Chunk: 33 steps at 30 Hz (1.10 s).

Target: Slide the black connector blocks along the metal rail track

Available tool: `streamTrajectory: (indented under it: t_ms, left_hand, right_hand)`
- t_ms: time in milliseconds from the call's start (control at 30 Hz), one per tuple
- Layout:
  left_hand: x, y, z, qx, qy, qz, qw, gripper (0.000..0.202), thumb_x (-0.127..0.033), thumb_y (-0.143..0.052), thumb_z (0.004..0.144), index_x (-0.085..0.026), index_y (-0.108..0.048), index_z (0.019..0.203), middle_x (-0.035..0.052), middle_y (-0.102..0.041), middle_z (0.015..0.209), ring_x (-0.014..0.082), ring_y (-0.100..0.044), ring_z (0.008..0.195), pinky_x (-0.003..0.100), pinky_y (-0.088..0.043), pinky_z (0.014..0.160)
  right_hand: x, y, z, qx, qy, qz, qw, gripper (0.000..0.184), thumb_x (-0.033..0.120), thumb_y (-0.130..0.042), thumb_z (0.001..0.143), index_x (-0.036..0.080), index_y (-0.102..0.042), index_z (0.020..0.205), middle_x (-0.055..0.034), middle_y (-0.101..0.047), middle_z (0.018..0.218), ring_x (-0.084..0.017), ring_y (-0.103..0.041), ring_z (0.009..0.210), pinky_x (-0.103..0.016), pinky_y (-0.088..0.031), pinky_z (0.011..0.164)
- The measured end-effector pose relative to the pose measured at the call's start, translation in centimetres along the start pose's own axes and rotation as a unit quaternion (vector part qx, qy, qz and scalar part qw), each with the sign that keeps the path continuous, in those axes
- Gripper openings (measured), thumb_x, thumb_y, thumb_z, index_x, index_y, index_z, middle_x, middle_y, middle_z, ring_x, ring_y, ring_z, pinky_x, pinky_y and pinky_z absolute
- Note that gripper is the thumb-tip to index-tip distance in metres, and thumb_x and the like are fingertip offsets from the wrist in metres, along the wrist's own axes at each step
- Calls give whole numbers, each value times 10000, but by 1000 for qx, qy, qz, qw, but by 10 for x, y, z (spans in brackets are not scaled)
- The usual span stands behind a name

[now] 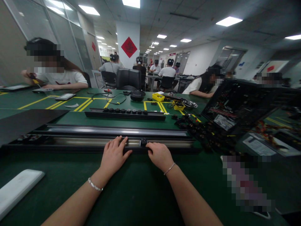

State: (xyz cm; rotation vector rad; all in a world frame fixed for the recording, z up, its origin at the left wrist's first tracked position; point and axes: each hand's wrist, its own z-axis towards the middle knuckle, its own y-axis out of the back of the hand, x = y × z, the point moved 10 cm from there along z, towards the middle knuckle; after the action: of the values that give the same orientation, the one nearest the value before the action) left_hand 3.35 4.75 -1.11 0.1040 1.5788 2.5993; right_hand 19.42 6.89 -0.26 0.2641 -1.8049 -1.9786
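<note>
A long black and silver rail (98, 138) lies across the green table in front of me. My left hand (114, 157) rests flat on its near edge with the fingers stretched out over the metal strip. My right hand (159, 155) sits just to the right, fingers curled down onto the rail next to a small black slider (143, 142). What the curled fingers pinch, if anything, is hidden. Both wrists wear thin bracelets.
A black power strip (124, 113) lies behind the rail. An open computer case (237, 108) and a pile of black small parts (202, 131) stand at the right. A white flat object (16, 190) is at the near left. A yellow tray (158, 97) and several seated people are beyond.
</note>
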Motion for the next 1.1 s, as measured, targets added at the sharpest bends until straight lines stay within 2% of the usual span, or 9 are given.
streamTrajectory:
  t_ms: [333,1100]
  left_hand:
    - [0,0,-1,-7,-3,-10,1000,574,-517,-420,828,-195,-462,1301,158,-508,1313,303,-464,1196,461,-345,968]
    - [1,-1,-1,-7,-2,-14,1000,579,-528,-419,824,-203,-463,1301,152,-509,1316,303,-468,1197,473,-349,972]
  right_hand:
    - [-8,0,0,7,-3,4,1000,226,223,-445,845,261,-598,1008,-6,-659,942,-144,-590,850,-253,-390,760]
    - [-31,4,-4,28,-20,6,999,245,236,-479,812,271,-605,1019,-5,-670,995,-154,-600,886,-262,-401,777]
